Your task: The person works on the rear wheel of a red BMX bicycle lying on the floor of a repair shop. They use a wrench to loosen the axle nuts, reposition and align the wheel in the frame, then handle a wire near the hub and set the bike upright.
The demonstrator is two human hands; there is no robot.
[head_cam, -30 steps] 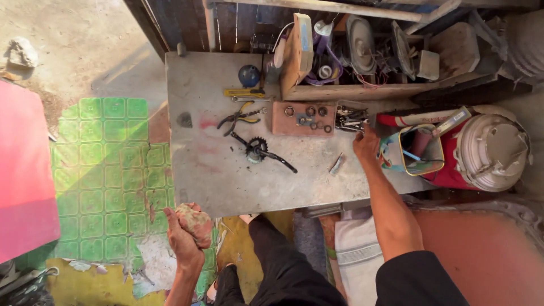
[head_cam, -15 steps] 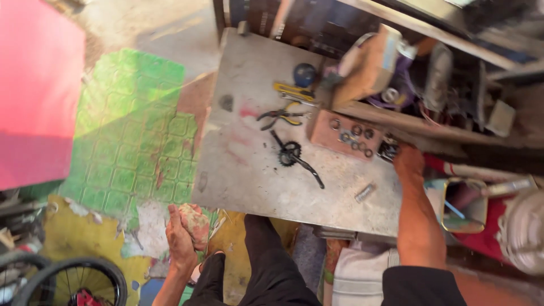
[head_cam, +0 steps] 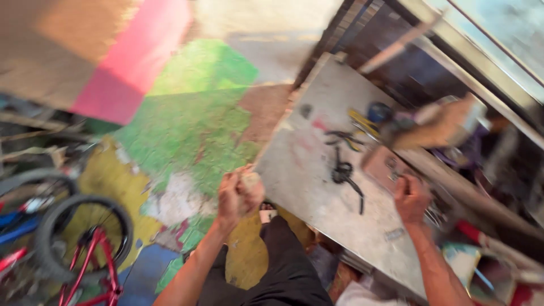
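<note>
Two hands: left hand (head_cam: 235, 195) clenched round a crumpled pale rag (head_cam: 250, 182); right hand (head_cam: 412, 198), grip unclear, nearer the black tool (head_cam: 344, 173) lying toward nine o'clock on the grey metal desk (head_cam: 309, 187).

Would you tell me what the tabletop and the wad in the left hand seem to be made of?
Tabletop: probably sheet metal, dull grey, scuffed and stained. Wad in the left hand: probably cloth, pale and crumpled; motion blur leaves it uncertain.

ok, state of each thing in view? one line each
left hand: closed around a crumpled beige rag
right hand: resting on grey metal workbench, grip unclear
black pliers-like tool: lying flat on bench
red bicycle: standing on painted floor
</note>
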